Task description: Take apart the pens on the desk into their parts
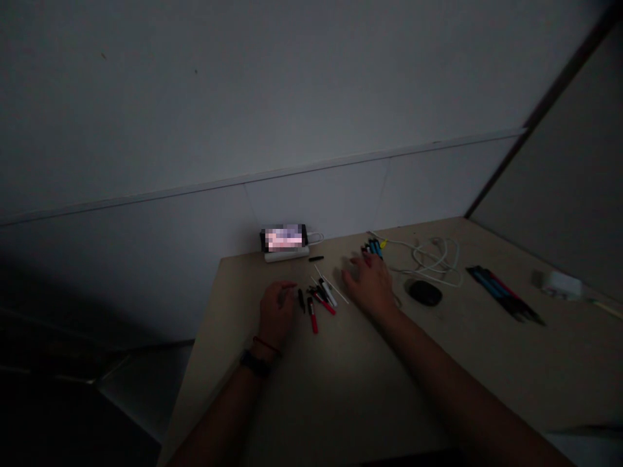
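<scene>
The room is dim. My left hand [275,312] rests on the light wooden table [350,395] with its fingers loosely curled; what they hold, if anything, is hidden. Just right of it lies a scatter of pen parts [318,298]: red barrels, a black piece, a white barrel and thin refills. My right hand [368,283] lies palm down beyond that scatter, fingers stretched toward a few blue pens [374,247] near the wall. A dark band and a red cord circle my left wrist.
A lit phone [285,239] leans on a white block at the wall. White cables [433,259] coil to the right, beside a dark oval object [425,292]. Farther right lie a row of pens [503,301] and a white object [559,283].
</scene>
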### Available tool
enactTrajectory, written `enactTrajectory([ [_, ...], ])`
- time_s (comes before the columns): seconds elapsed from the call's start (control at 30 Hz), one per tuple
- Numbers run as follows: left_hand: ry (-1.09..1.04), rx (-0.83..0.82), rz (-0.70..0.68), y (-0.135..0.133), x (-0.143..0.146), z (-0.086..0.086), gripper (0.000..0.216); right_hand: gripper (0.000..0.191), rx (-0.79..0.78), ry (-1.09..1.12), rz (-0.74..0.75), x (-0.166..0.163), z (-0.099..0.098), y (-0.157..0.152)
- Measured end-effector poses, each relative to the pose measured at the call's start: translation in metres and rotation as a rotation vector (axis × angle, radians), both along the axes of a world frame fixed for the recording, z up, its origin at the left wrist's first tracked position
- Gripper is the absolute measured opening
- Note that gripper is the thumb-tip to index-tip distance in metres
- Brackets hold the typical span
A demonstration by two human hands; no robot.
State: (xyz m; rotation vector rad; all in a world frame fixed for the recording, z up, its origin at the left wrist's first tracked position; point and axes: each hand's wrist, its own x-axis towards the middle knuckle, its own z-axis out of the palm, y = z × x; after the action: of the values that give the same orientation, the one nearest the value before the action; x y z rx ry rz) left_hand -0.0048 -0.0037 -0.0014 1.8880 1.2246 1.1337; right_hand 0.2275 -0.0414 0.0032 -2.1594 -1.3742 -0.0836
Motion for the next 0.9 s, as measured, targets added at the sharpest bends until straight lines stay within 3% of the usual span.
enactTrajectory([
  [0.1,-0.007,-0.017,0.000,0.001,0.000,-0.001,0.021,0.056,-0.192,-0.029,-0.061,0.005,0.001,-0.003],
  [0.27,-0.012,-0.023,0.001,0.002,0.000,-0.002,0.021,0.065,-0.384,-0.045,-0.006,0.004,-0.002,-0.003],
  [0.57,-0.008,-0.037,0.002,0.000,0.001,-0.001,0.021,0.061,-0.346,-0.094,0.037,0.003,0.000,-0.003],
  [0.9,-0.027,-0.050,-0.003,0.000,0.001,-0.001,0.023,0.050,-0.268,-0.098,-0.061,0.011,0.013,-0.006],
])
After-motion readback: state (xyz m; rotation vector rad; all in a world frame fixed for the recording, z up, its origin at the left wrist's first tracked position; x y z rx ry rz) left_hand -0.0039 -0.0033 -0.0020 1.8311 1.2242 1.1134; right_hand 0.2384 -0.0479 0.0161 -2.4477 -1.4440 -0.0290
